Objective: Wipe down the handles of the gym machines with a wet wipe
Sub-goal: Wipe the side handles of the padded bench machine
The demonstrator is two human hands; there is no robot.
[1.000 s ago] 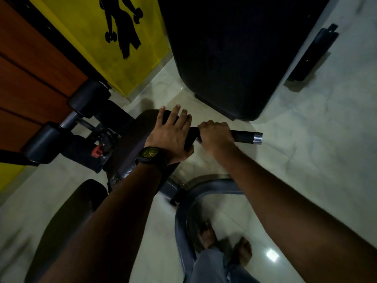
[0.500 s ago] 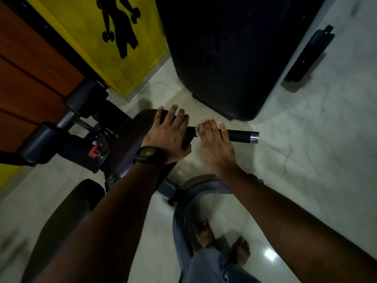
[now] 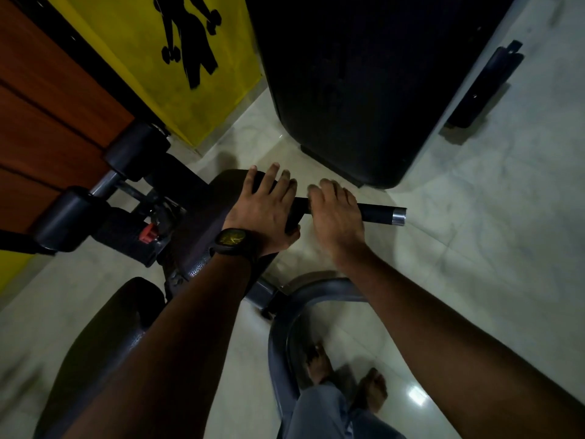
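Blur hides whether your right hand (image 3: 335,217) curls round the black cylindrical handle (image 3: 376,213), chrome-capped toward 3 o'clock; your left hand (image 3: 262,213) lies straight-fingered on the dark padded seat (image 3: 218,198).

the left hand (image 3: 264,207), a dark watch (image 3: 232,242) on its wrist, lies flat with straight, spread fingers on a dark padded rest (image 3: 202,204). just beside it, the right hand (image 3: 335,217) lies over a black handle (image 3: 376,213), its fingers bent over the far side and slightly blurred. the handle's silver end cap (image 3: 398,216) sticks out to the right. two black foam rollers (image 3: 136,150) and a red knob (image 3: 148,233) sit to the left. a large black housing (image 3: 364,90) stands behind, beside a yellow panel (image 3: 133,58) bearing a black lifter figure. bare feet (image 3: 316,365) stand on the pale tiled floor (image 3: 474,232) below.
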